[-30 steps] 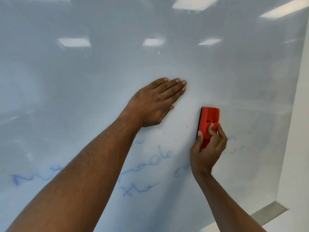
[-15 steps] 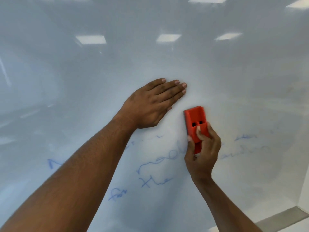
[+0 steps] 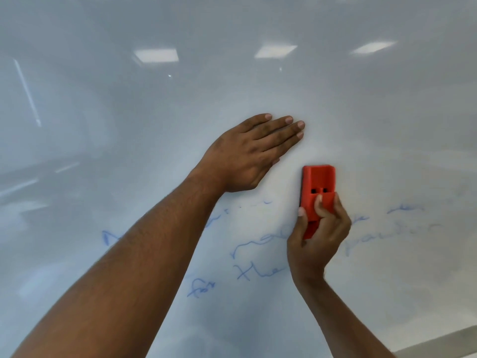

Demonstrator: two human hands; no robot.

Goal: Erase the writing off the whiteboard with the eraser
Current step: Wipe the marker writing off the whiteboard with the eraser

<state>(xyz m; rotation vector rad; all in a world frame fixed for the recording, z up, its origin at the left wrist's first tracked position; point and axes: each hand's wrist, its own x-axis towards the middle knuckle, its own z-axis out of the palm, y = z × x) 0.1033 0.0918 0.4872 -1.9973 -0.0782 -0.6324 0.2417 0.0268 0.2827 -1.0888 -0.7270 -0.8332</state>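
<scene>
Right hand (image 3: 316, 244) grips eraser (image 3: 318, 188) on whiteboard (image 3: 361, 125); left hand (image 3: 247, 156) flat, open, above blue writing (image 3: 255, 273).

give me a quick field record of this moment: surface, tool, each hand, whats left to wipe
surface: whiteboard, glossy, ceiling lights reflected in it
tool: red eraser, upright against the board
right hand: grips the lower part of the eraser
left hand: flat on the board, fingers straight, up and left of the eraser
writing left: blue writing below and beside both hands, partly faded
upper board: no writing visible
</scene>
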